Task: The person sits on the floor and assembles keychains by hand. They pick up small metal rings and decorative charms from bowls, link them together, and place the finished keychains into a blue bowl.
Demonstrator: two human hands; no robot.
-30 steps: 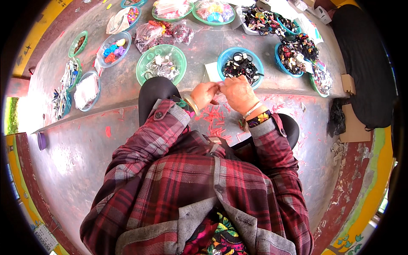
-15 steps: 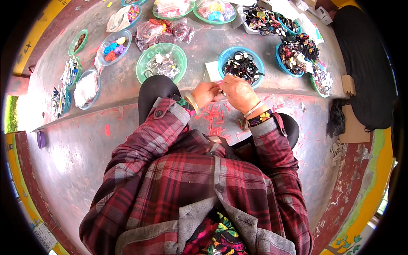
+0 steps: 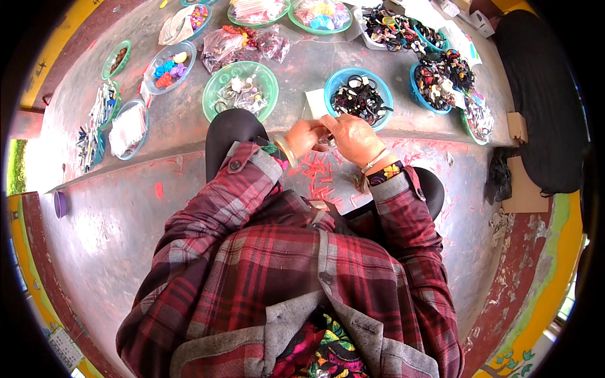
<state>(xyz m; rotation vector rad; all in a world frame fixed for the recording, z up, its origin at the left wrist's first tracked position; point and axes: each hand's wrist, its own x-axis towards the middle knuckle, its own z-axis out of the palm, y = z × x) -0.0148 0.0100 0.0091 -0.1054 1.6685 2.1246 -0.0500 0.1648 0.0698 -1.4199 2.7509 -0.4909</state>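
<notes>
Pinching a small piece (image 3: 325,142) between left hand (image 3: 303,138) and right hand (image 3: 355,138) (mostly hidden, probably light), I'd favour its edges.

The plaid jacket (image 3: 277,264) is red and grey, one bowl (image 3: 339,78) blue.

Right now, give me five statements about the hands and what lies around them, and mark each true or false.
1. The left hand and right hand are close together. True.
2. The blue bowl nearest the hands holds black bands. True.
3. The nearest green bowl stands right of that blue bowl. False: it stands to its left.
4. Red scraps litter the floor below the hands. True.
5. The left hand wears no bangle. False: a pale bangle circles its wrist.
</notes>
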